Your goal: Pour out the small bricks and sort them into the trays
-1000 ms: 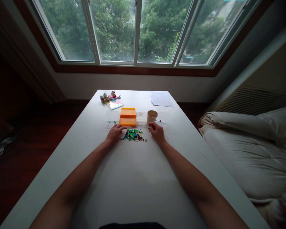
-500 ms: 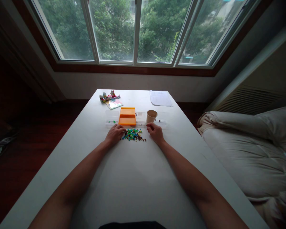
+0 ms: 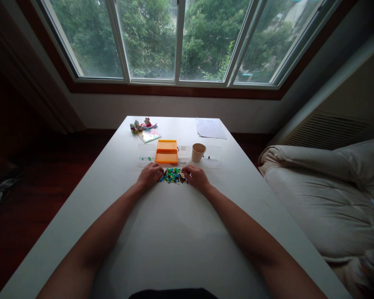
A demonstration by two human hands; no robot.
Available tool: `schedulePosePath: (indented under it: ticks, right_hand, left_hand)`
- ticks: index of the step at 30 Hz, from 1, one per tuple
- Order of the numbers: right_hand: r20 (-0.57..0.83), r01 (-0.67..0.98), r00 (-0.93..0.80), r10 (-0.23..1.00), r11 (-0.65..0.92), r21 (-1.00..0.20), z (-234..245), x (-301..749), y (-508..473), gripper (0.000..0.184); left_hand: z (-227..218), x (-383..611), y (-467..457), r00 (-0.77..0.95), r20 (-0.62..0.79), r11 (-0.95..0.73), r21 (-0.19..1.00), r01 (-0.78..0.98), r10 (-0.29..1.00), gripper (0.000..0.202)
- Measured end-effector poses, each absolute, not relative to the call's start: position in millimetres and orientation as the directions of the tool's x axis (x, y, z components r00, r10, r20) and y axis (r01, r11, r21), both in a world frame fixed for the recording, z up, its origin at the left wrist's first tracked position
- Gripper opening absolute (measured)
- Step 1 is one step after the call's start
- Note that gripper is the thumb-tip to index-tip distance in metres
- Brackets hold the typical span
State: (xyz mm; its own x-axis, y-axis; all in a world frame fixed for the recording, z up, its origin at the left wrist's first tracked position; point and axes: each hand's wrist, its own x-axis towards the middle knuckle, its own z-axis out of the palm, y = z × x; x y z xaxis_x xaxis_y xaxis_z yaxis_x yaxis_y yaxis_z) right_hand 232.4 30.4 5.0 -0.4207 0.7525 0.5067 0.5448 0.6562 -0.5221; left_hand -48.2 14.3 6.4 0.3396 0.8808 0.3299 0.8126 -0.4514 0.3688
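A loose pile of small green, blue, yellow and brown building bricks [image 3: 173,175] lies on the white table [image 3: 171,232] between my hands. At the pile's left edge rests my left hand [image 3: 150,174], fingers curled together; whatever its fingertips hold is too small to make out. My right hand [image 3: 197,176] reaches the pile's right edge, thumb and fingers bent close over the bricks, and I cannot tell whether a brick is pinched there. Just beyond it stands a brown paper cup [image 3: 198,153]. An orange tray [image 3: 166,156] lies behind the pile.
Clear plastic boxes flank the orange tray; the left box [image 3: 146,152] holds a few green pieces, the right box [image 3: 214,152] some dark ones. Farther back are small toy figures [image 3: 139,125], a shiny card [image 3: 150,135] and white paper [image 3: 210,128]. A beige sofa [image 3: 318,195] stands right.
My right hand has moved from in front of the paper cup leftward and down to the right edge of the brick pile. My left hand has barely moved.
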Motion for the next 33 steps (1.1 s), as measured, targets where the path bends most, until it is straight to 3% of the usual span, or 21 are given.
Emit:
schedulePosePath:
  ticks: [4, 15, 20, 25, 33]
  right_hand:
    - [0.502, 0.532, -0.494, 0.71, 0.703, -0.471, 5, 228, 28, 0.013]
    - [0.495, 0.532, -0.456, 0.739, 0.673, -0.514, 3, 232, 32, 0.014]
    - [0.494, 0.515, -0.453, 0.742, 0.67, -0.535, 4, 232, 32, 0.015]
    - [0.491, 0.49, -0.452, 0.744, 0.668, -0.56, 3, 233, 32, 0.015]
    - [0.481, 0.482, -0.447, 0.755, 0.656, -0.581, 3, 234, 32, 0.016]
  left_hand:
    - [7, -49, 14, 0.337, 0.318, -0.442, 0.365, 0.819, 0.886, 0.01]
    - [9, -49, 14, 0.283, 0.36, -0.415, 0.373, 0.83, 0.889, 0.012]
    - [9, -54, 17, 0.059, 0.339, -0.256, 0.573, 0.779, 0.939, 0.013]
    - [4, -62, 24, -0.115, 0.285, -0.176, 0.813, 0.555, 0.952, 0.017]
    - [-6, -73, 35, -0.285, 0.269, -0.161, 0.923, 0.349, 0.92, 0.023]
